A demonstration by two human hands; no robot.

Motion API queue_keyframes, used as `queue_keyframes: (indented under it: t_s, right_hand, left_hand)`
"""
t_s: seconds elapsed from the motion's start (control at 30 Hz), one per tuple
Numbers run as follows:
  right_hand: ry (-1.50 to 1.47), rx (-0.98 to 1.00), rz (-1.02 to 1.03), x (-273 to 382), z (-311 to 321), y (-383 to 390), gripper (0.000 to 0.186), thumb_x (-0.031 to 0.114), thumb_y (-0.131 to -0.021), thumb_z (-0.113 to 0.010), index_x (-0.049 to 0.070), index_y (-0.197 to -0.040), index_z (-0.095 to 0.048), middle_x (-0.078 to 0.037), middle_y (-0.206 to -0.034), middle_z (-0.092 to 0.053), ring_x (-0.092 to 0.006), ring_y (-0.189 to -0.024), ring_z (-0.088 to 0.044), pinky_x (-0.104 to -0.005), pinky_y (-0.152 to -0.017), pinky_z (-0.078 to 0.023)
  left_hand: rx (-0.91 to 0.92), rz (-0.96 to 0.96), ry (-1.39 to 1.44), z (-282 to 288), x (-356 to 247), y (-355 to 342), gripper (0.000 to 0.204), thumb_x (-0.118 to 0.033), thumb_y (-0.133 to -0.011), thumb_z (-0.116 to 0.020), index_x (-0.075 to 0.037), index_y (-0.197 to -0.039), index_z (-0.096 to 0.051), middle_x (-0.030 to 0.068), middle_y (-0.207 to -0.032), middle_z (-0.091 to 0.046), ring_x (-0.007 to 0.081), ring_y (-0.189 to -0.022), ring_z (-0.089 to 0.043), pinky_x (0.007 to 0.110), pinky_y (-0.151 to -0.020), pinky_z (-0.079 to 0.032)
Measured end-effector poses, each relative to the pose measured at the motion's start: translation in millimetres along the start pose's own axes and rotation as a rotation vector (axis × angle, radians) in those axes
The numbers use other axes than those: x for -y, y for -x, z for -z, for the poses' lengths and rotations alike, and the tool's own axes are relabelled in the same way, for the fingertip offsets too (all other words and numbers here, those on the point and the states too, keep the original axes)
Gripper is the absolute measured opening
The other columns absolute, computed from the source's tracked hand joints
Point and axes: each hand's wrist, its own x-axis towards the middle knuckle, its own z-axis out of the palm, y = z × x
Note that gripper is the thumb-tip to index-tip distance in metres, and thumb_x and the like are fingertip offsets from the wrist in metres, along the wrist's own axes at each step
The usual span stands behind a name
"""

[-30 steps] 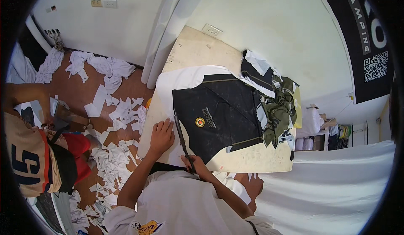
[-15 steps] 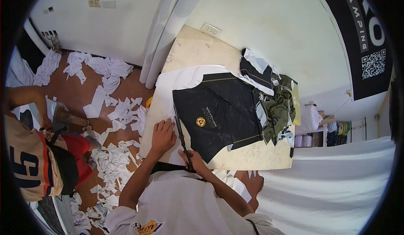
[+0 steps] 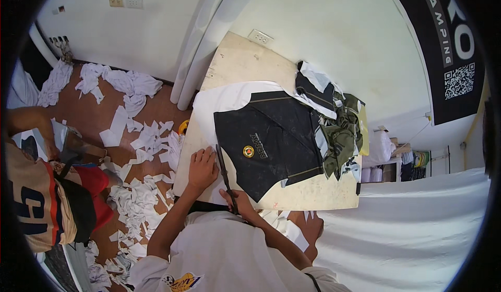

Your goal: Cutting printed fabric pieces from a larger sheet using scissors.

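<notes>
A dark printed fabric panel (image 3: 279, 130) with a round yellow-and-red emblem lies flat on the table, on top of white fabric (image 3: 224, 97). Long dark scissors (image 3: 223, 167) are gripped in my right hand (image 3: 238, 202), close to the table's near edge. Their blades run along the left side of the dark panel, pointing away from me. My left hand (image 3: 203, 167) rests on the white fabric just left of the blades, palm down with its fingers stretched out. It holds nothing that I can see.
Dark and olive camouflage pieces (image 3: 342, 130) are heaped at the table's (image 3: 245, 57) right side. White scraps (image 3: 138, 200) cover much of the floor on the left, where another person (image 3: 39, 198) sits. A white sheet (image 3: 407, 224) hangs at the right.
The scissors' blades look closer together than before. Both hands keep nearly the same place, and the dark panel lies as it did. The view has shifted slightly.
</notes>
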Motion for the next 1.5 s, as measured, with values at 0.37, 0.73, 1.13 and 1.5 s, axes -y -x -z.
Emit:
queue_keyframes:
  t_s: [0.37, 0.73, 1.13, 1.5]
  right_hand:
    - [-0.091, 0.044, 0.005, 2.9, -0.5, -2.4, 0.049, 0.051, -0.089, -0.071, 0.009, -0.069, -0.055, 0.001, -0.057, -0.051, -0.0087, -0.049, -0.05, -0.0244, -0.048, -0.041]
    - [-0.04, 0.028, 0.017, 8.2, 0.8, -26.1, 0.052, 0.053, -0.085, -0.075, 0.008, -0.067, -0.054, 0.0, -0.056, -0.05, -0.011, -0.047, -0.051, -0.0262, -0.046, -0.042]
    - [-0.147, 0.031, 0.078, 32.3, -3.5, -36.4, 0.062, 0.064, -0.077, -0.076, 0.009, -0.06, -0.052, -0.001, -0.054, -0.052, -0.0126, -0.044, -0.053, -0.0265, -0.045, -0.045]
    - [-0.144, 0.008, 0.111, 43.7, -7.6, -64.1, 0.059, 0.062, -0.079, -0.075, 0.01, -0.063, -0.054, -0.001, -0.056, -0.052, -0.0127, -0.044, -0.053, -0.0273, -0.044, -0.045]
  left_hand:
    - [0.021, 0.008, 0.014, 2.1, 0.2, 3.9, 0.039, -0.012, -0.078, -0.063, 0.001, -0.114, -0.063, 0.016, -0.128, -0.057, 0.0337, -0.118, -0.051, 0.046, -0.102, -0.039]
    - [0.007, 0.011, 0.026, 3.6, 0.6, 5.5, 0.041, -0.009, -0.074, -0.067, -0.001, -0.113, -0.064, 0.0145, -0.128, -0.057, 0.0335, -0.119, -0.051, 0.045, -0.1, -0.04]
    - [0.034, 0.037, 0.031, 2.1, -0.2, 8.1, 0.04, -0.01, -0.074, -0.069, -0.002, -0.112, -0.065, 0.0132, -0.13, -0.057, 0.0327, -0.121, -0.05, 0.045, -0.1, -0.04]
    - [0.048, 0.002, 0.005, 5.4, 1.1, 7.3, 0.038, -0.012, -0.076, -0.067, 0.001, -0.112, -0.066, 0.0148, -0.125, -0.06, 0.0317, -0.118, -0.053, 0.043, -0.098, -0.041]
